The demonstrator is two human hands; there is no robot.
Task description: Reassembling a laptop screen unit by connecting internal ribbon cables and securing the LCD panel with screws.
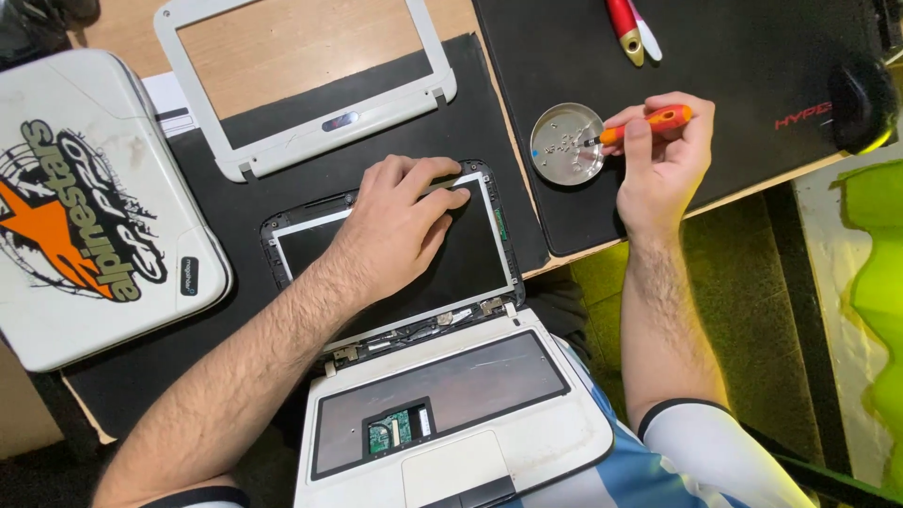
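White plastic is the first thing I see at the far left: a second closed laptop (89, 202) with a big orange and black sticker on its lid, well to the left of the small opened laptop (423, 376) that I take as my landmark. It lies out of the way, I think, to leave room. Above the landmark, on the black mat (282, 160), rests the white screen bezel (301, 89), already taken off and put apart from the display.

My left hand (400, 226) lies flat on the bare screen panel (395, 249) of the landmark laptop, fingers spread and a little bent, gripping nothing. I judge it presses the panel down so it does not shift. The keyboard is missing from the laptop base, and a green circuit part (388, 433) shows in the opening.

To the upper right of the landmark, on a second dark mat (734, 85), stands a small round metal dish (566, 143) with tiny screws. My right hand (663, 155) is closed around an orange screwdriver (649, 124), whose tip reaches over the dish rim, probably because the dish keeps the screws together. Farther up lies a red tool (625, 28).
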